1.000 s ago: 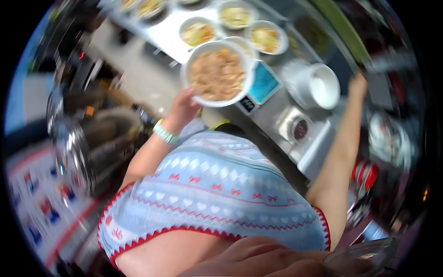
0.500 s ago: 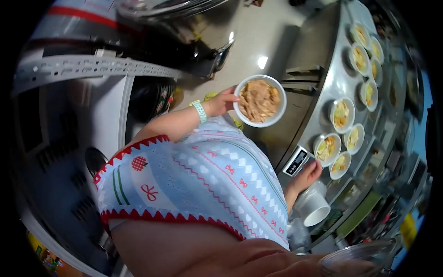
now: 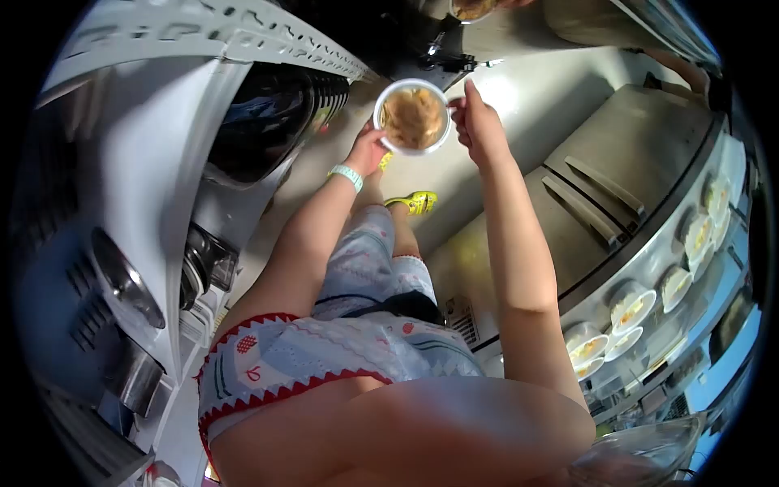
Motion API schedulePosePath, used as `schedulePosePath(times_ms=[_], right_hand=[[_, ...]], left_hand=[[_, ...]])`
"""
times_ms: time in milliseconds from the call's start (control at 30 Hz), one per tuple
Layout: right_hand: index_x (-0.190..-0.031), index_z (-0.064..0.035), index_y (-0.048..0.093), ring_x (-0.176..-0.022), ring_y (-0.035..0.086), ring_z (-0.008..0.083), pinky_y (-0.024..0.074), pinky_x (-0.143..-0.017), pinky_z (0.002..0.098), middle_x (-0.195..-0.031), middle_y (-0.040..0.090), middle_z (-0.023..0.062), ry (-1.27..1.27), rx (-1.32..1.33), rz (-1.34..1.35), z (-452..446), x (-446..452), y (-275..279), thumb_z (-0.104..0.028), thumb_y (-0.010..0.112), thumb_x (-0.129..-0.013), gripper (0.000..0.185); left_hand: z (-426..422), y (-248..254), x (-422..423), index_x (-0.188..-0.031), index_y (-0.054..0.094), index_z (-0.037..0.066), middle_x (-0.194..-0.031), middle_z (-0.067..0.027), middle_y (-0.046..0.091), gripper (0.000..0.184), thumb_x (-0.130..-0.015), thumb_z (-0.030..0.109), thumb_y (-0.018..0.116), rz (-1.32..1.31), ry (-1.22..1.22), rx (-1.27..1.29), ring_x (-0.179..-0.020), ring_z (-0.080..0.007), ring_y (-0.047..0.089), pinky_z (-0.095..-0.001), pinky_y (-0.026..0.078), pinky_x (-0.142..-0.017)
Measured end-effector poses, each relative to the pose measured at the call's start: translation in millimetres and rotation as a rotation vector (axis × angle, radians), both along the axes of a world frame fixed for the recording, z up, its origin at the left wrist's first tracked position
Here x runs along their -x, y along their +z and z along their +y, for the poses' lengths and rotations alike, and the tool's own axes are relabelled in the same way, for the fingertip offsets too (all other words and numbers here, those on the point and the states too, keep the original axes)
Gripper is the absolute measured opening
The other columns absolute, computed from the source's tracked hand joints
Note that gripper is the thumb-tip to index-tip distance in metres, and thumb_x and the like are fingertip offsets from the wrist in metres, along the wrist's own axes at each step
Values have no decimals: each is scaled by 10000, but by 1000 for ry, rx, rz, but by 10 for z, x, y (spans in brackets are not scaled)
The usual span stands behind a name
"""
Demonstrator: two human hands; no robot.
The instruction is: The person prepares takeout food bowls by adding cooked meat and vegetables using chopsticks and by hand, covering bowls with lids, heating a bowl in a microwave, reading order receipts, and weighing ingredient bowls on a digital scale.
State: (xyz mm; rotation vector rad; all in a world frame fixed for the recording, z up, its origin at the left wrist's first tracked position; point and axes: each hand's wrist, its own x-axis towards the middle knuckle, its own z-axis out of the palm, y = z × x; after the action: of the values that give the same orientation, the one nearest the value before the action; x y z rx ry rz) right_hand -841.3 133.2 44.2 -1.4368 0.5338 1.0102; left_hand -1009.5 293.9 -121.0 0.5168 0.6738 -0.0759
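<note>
A white bowl (image 3: 412, 116) of light brown, blurred food is held over the floor near the top middle. My left hand (image 3: 371, 149) grips its lower left rim, with a pale green band on the wrist. On the right side, my right hand (image 3: 479, 126) has its fingers curled against the rim and its thumb raised. The bowl's underside is hidden.
Several white bowls (image 3: 631, 311) of food stand on the steel counter (image 3: 580, 296) to the right. Handles (image 3: 596, 195) project from its front. A shelf rack (image 3: 170, 178) with black containers (image 3: 268, 122) is on the left. Another bowl (image 3: 473, 8) shows at the top edge.
My right hand has left the counter by the scale and come to the bowl. My left hand still holds the bowl. The view has turned left, away from the counter.
</note>
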Motion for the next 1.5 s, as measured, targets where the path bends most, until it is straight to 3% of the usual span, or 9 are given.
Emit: schedulePosePath(times_ms=[167, 200, 300, 467, 567, 700, 733, 967, 1500], right_hand=[[-789, -33, 598, -399, 293, 71, 220, -373, 223, -553, 420, -27, -47, -90, 52, 476, -288, -702, -535, 497, -878, 519], [-793, -82, 565, -415, 232, 37, 163, -377, 192, -556, 361, -76, -76, -61, 64, 552, -305, -672, -504, 499, -895, 440], [-794, -79, 551, -418, 226, 34, 155, -353, 180, -556, 339, -75, -174, -253, 143, 577, -368, -774, -353, 518, -914, 302], [-823, 9, 547, -431, 238, 25, 162, -346, 168, -562, 345, -58, -257, -351, 383, 535, -414, -779, -180, 459, -937, 237], [-839, 8, 548, -442, 247, 23, 174, -356, 161, -568, 349, -58, -219, -303, 292, 531, -292, -747, -166, 459, -941, 221], [-848, 6, 542, -449, 249, 21, 180, -364, 157, -574, 354, -59, -211, -354, 301, 522, -275, -800, -166, 458, -948, 216], [-848, 4, 540, -448, 246, 22, 179, -362, 158, -576, 354, -59, -202, -338, 268, 522, -264, -813, -168, 456, -950, 218], [-807, -24, 542, -430, 242, 25, 184, -361, 161, -564, 371, -63, -189, -356, 257, 523, -214, -818, -182, 463, -950, 227], [-862, -7, 541, -441, 253, 20, 188, -361, 166, -572, 371, -61, -164, -339, 253, 526, -234, -807, -170, 465, -953, 201]], left_hand=[[89, -547, -436, -1331, 389, 121, -1296, -100, 464, 548, -799, 46, 497, -101, 97, 10, -1215, -251, 439, -429, 373, -1016], [87, -582, -479, -1331, 389, 121, -1296, -100, 464, 548, -799, 46, 497, -91, 102, 17, -1215, -251, 439, -429, 373, -1016], [78, -666, -632, -1334, 391, 143, -1326, -69, 443, 527, -831, 79, 534, -133, 161, 24, -1232, -234, 423, -412, 361, -1030], [134, -755, -621, -1339, 383, 135, -1330, -51, 437, 445, -912, 72, 490, -138, 108, -68, -1223, -208, 434, -374, 368, -1036], [134, -801, -585, -1350, 368, 130, -1317, -45, 440, 432, -936, 75, 480, -56, 55, -164, -1193, -184, 453, -358, 381, -1027], [107, -771, -557, -1200, 457, 77, -1160, -56, 487, 269, -936, 99, 500, 87, 158, -343, -1098, -178, 493, -358, 453, -961], [104, -740, -566, -1107, 479, 40, -1083, -74, 505, 193, -931, 112, 514, 94, 239, -334, -1026, -176, 523, -351, 490, -917], [315, -819, -556, -1039, 512, -4, -974, -86, 562, 169, -906, 95, 545, 46, 148, -328, -930, -179, 575, -337, 515, -874], [455, -723, -561, -1035, 541, -37, -1012, -99, 581, 205, -887, 102, 564, 83, 39, -326, -926, -194, 596, -284, 492, -887]])
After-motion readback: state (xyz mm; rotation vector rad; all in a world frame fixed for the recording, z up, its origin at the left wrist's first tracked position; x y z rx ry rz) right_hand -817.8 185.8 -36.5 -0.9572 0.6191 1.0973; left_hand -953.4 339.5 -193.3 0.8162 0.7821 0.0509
